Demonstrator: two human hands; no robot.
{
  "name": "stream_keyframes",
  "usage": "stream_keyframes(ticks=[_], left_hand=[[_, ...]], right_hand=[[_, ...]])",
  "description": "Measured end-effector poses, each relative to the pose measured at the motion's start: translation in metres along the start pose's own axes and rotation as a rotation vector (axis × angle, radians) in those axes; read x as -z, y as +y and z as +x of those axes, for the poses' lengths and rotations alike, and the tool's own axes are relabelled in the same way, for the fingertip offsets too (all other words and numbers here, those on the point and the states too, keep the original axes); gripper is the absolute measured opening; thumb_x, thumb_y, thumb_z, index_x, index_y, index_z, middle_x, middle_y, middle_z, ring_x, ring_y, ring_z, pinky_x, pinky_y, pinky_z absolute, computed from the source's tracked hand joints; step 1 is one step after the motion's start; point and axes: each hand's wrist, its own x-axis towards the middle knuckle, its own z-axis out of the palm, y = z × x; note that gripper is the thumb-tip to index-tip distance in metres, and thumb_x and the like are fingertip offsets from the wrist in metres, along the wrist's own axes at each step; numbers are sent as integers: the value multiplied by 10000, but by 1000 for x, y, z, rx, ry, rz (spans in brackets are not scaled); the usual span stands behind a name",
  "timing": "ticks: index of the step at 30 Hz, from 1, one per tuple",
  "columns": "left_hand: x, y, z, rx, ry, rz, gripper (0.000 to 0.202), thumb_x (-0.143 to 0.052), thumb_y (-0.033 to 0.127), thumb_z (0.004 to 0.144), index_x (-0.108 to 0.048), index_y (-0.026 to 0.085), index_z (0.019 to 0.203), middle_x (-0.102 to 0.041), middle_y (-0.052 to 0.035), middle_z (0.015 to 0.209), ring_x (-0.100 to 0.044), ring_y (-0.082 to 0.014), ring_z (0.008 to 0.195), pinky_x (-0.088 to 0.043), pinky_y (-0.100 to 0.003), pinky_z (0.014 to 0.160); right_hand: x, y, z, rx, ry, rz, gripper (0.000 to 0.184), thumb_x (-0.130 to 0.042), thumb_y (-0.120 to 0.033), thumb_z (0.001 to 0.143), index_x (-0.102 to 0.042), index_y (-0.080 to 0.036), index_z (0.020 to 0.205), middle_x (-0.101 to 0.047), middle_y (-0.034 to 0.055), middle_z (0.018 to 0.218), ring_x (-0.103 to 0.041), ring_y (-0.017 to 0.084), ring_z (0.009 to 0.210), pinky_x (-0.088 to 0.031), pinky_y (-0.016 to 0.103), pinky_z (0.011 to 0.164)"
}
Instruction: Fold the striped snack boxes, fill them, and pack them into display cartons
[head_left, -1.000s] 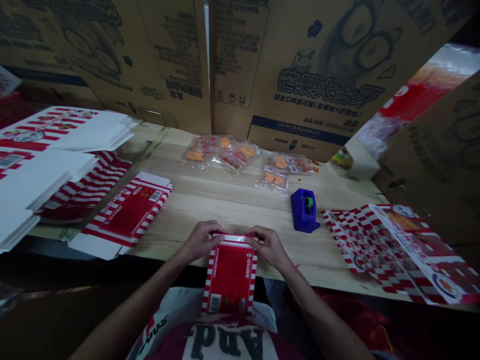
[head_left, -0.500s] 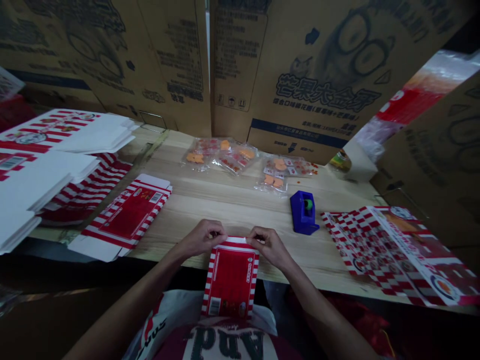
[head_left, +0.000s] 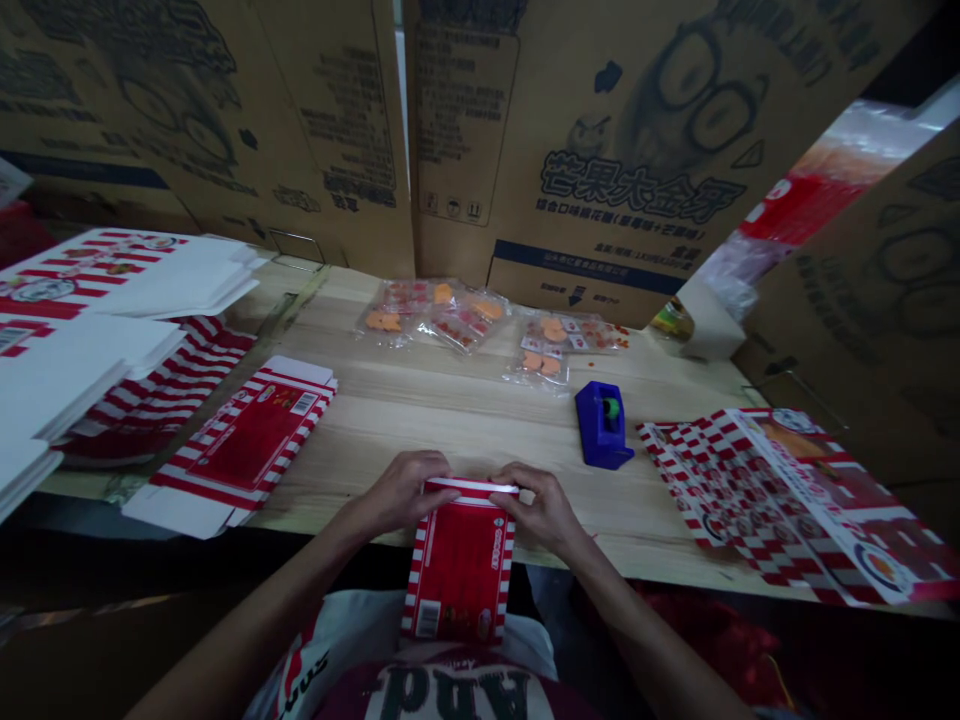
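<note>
A red carton with striped red and white sides (head_left: 459, 570) stretches from the table's front edge to my body, its printed panel facing up. My left hand (head_left: 412, 490) pinches the left corner of its far end, thumb on the panel and fingers behind. At the right corner of the same end, my right hand (head_left: 541, 503) grips in the same way. Between the two hands the white-edged flap of the carton shows as a narrow band. Beyond my right hand stands a blue tape dispenser (head_left: 600, 425) with a green core.
Flat red cartons (head_left: 251, 435) lie at the left beside stacked white and striped cartons (head_left: 82, 360). Small clear packets with orange pieces (head_left: 457, 318) lie at the back, before tall cardboard boxes (head_left: 577, 130). Checkered printed sheets (head_left: 802, 510) spread over the right side.
Both thumbs have moved down over the front of the carton's far end, and its flap now looks folded to a narrower band. The view has shifted slightly.
</note>
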Motion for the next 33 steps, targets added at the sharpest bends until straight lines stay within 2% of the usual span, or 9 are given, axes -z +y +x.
stream_keyframes(ticks=[9, 13, 15, 18, 20, 23, 26, 29, 33], left_hand=[[-43, -7, -14, 243, 331, -404, 183, -619, 318, 820, -652, 174, 711, -584, -29, 732, -549, -164, 716, -425, -261, 689], [-52, -11, -11, 372, 343, -627, 190, -661, 360, 785, -666, 173, 751, -582, -20, 782, -552, -170, 762, -431, -252, 704], [-55, -14, -8, 418, 321, -674, 207, -696, 376, 750, -659, 174, 733, -621, -36, 850, -572, -194, 823, -445, -267, 745], [-54, -14, -3, 464, 314, -697, 236, -718, 397, 720, -641, 175, 704, -647, -46, 887, -583, -216, 854, -456, -286, 768], [-53, -12, -1, 454, 305, -684, 256, -715, 411, 721, -625, 176, 675, -637, -35, 828, -577, -208, 811, -456, -276, 738], [-50, -8, 1, 476, 299, -721, 291, -709, 446, 717, -599, 183, 657, -628, -21, 797, -576, -197, 755, -459, -260, 671], [-50, -7, 3, 506, 293, -743, 308, -720, 467, 697, -596, 186, 666, -639, -24, 802, -586, -203, 746, -473, -266, 658], [-50, -6, 5, 486, 277, -701, 306, -731, 463, 684, -615, 181, 674, -651, -36, 811, -594, -213, 765, -484, -278, 683], [-49, -3, 6, 523, 304, -720, 315, -735, 478, 668, -624, 184, 682, -664, -32, 795, -600, -206, 715, -489, -277, 637]], right_hand=[[-34, 13, -22, -126, 307, 93, 171, -565, -328, 863, -661, -219, 774, -690, 70, 863, -637, 219, 838, -493, 339, 781], [-51, 19, -31, -173, 435, 142, 176, -531, -392, 871, -670, -293, 909, -701, 37, 944, -644, 235, 913, -506, 358, 835], [-51, 24, -32, -153, 426, 150, 162, -543, -410, 858, -666, -325, 918, -705, 12, 953, -652, 236, 917, -515, 356, 834], [-28, 29, -31, -122, 389, 120, 194, -595, -383, 828, -661, -327, 1002, -704, 12, 1030, -656, 230, 941, -520, 338, 835], [5, 36, -30, -152, 566, 35, 239, -611, -369, 819, -648, -281, 1038, -688, 47, 1059, -649, 221, 914, -521, 321, 793], [68, 54, -31, -214, 952, -105, 242, -562, -406, 841, -617, -202, 958, -643, 96, 1014, -603, 213, 877, -494, 313, 730], [117, 79, -31, -256, 1044, -198, 293, -590, -458, 783, -631, -172, 835, -636, 96, 907, -573, 206, 791, -468, 305, 658], [135, 99, -27, -260, 956, -186, 314, -634, -483, 710, -651, -172, 675, -627, 45, 679, -551, 183, 642, -441, 284, 580], [131, 109, -14, -225, 944, -132, 346, -636, -513, 663, -604, -188, 549, -559, 4, 541, -496, 155, 541, -394, 259, 509]])
